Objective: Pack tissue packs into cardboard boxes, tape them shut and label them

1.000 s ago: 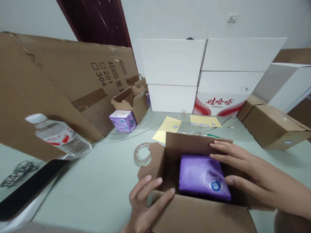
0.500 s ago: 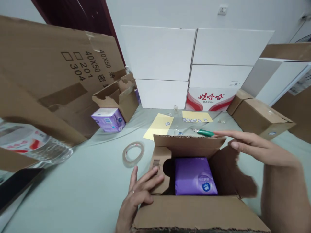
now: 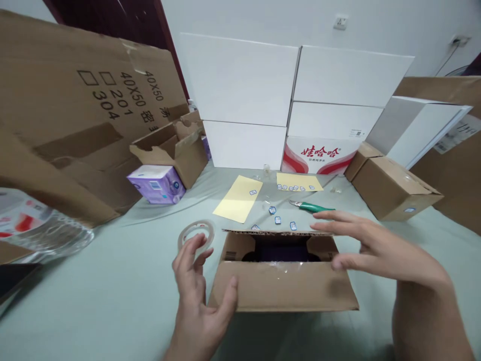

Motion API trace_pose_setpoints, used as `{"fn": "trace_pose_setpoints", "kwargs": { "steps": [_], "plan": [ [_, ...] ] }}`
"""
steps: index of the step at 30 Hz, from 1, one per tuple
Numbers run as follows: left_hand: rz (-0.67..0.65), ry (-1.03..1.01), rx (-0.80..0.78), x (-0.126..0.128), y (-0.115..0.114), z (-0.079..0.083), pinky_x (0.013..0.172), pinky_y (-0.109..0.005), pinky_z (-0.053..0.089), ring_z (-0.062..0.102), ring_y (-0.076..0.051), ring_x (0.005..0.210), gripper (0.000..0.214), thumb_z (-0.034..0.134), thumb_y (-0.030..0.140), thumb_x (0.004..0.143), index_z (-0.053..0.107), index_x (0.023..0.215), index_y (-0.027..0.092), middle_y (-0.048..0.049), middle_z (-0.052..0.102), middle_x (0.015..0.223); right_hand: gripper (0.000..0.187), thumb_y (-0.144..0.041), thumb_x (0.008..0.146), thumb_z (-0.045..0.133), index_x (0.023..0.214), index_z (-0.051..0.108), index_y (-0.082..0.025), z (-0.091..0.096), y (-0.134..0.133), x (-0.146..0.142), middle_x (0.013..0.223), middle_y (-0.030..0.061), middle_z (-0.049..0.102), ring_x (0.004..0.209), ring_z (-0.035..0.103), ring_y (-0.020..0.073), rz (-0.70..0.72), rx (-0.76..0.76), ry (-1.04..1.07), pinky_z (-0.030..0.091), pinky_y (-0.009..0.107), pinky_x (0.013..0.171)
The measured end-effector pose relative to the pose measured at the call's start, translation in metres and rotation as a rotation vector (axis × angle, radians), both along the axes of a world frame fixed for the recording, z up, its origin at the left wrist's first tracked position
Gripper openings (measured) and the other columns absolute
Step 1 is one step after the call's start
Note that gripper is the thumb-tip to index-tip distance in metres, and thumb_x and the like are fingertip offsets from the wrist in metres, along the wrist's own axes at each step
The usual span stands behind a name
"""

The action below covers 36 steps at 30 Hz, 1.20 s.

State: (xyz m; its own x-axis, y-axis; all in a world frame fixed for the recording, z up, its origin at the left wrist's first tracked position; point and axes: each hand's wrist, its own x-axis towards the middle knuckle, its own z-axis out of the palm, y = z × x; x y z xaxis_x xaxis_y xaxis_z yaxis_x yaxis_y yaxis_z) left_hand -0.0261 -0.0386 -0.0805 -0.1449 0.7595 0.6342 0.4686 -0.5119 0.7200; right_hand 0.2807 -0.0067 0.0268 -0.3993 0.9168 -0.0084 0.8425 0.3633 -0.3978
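A small cardboard box [image 3: 278, 283] stands on the table in front of me, its near flap folded over the top. Only a dark sliver of the purple pack [image 3: 280, 252] inside shows through the gap. My left hand [image 3: 199, 296] rests against the box's left side, thumb on the near flap, fingers spread. My right hand [image 3: 372, 248] hovers over the box's right end, fingers stretched out, holding nothing. A clear tape roll [image 3: 196, 234] lies just beyond my left fingers.
Green-handled cutter [image 3: 313, 206], yellow sheets [image 3: 238, 204] and small stickers lie behind the box. An open carton [image 3: 173, 150] with a purple tissue pack [image 3: 157, 183] sits left. White boxes [image 3: 285, 100] are stacked at the back, a brown box [image 3: 393, 188] right, a water bottle [image 3: 41, 230] far left.
The box's flaps have been folded inward, covering the purple pack. My right hand came down over the right end; my left hand shifted to the box's left side.
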Motion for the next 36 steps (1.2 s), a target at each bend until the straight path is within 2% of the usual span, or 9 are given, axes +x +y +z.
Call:
{"fn": "trace_pose_setpoints", "kwargs": {
  "steps": [2,4,7,12,16,23,26,30,36],
  "plan": [
    [-0.013,0.078,-0.026,0.002,0.001,0.0,0.112,-0.038,0.043,0.035,-0.022,0.144,0.063,0.058,0.022,0.092,0.034,0.149,0.033,-0.0092,0.03,0.155,0.058,-0.059,0.079,0.071,0.132,0.065,-0.035,0.003,-0.001,0.011,0.153,0.006,0.048,0.139,0.047,0.0348,0.115,-0.085,0.044,0.053,0.046,0.1],
    [-0.099,0.219,-0.045,-0.001,0.002,0.0,0.116,-0.051,0.037,0.025,-0.028,0.15,0.045,0.047,0.019,0.096,0.051,0.138,0.035,-0.0053,0.021,0.162,0.059,-0.06,0.069,0.08,0.123,0.071,-0.036,0.005,-0.001,0.016,0.155,0.0057,0.046,0.141,0.044,0.0368,0.185,-0.142,0.051,0.052,0.047,0.102],
    [-0.24,0.322,-0.024,-0.009,0.003,0.001,0.115,-0.058,0.037,0.03,-0.031,0.148,0.036,0.042,0.022,0.099,0.061,0.127,0.032,-0.0061,0.032,0.159,0.061,-0.054,0.06,0.088,0.115,0.073,-0.033,0.003,-0.007,0.008,0.154,0.0071,0.048,0.14,0.044,0.0378,0.172,-0.167,-0.012,0.052,0.047,0.103],
    [-0.389,0.451,-0.065,-0.029,0.006,0.005,0.113,-0.054,0.043,0.03,-0.032,0.149,0.048,0.037,0.045,0.102,0.045,0.146,0.029,-0.0099,0.039,0.157,0.062,-0.044,0.048,0.091,0.101,0.067,-0.021,-0.009,-0.026,-0.032,0.144,0.0167,0.055,0.13,0.054,0.042,0.049,-0.059,-0.105,0.059,0.049,0.094],
    [-0.199,0.283,-0.193,-0.06,0.019,-0.002,0.115,-0.05,0.042,0.04,-0.028,0.144,0.05,0.031,0.029,0.101,0.032,0.151,0.026,-0.0124,0.042,0.154,0.052,-0.039,0.054,0.082,0.099,0.065,-0.02,-0.02,-0.03,-0.047,0.135,0.0211,0.059,0.115,0.063,0.0441,0.025,0.112,-0.14,0.061,0.055,0.083],
    [0.073,0.724,-0.445,-0.114,0.05,-0.047,0.109,-0.079,0.022,0.027,-0.046,0.145,0.048,0.042,0.0,0.072,0.065,0.112,0.013,-0.0219,0.052,0.14,0.046,-0.052,0.068,0.075,0.102,0.059,-0.025,-0.042,-0.012,-0.024,0.139,0.0129,0.054,0.11,0.065,0.0385,0.042,0.194,-0.133,0.062,0.048,0.072],
    [0.053,0.68,-0.433,-0.117,0.059,-0.052,0.108,-0.077,0.027,0.03,-0.044,0.144,0.028,0.043,0.004,0.08,0.065,0.09,0.016,-0.0179,0.06,0.13,0.048,-0.047,0.065,0.077,0.103,0.058,-0.025,-0.046,-0.007,-0.019,0.147,0.0126,0.047,0.119,0.06,0.0405,0.096,0.179,-0.147,0.06,0.049,0.08],
    [-0.024,0.594,-0.365,-0.108,0.063,-0.031,0.107,-0.072,0.034,0.061,-0.032,0.117,0.017,0.044,0.018,0.091,0.06,0.097,0.019,-0.0106,0.07,0.109,0.04,-0.04,0.066,0.074,0.098,0.057,-0.024,-0.047,-0.001,-0.021,0.146,0.013,0.048,0.127,0.054,0.0407,0.122,0.151,-0.136,0.058,0.049,0.088],
    [-0.069,0.447,-0.146,-0.065,0.05,0.032,0.074,-0.028,0.056,0.067,-0.017,0.079,0.025,0.038,0.033,0.101,0.053,0.111,0.016,-0.0065,0.068,0.09,0.035,-0.032,0.064,0.072,0.094,0.054,-0.024,-0.045,0.01,-0.032,0.145,0.0121,0.046,0.138,0.043,0.0408,0.087,0.115,-0.083,0.052,0.049,0.097]
  ]
}}
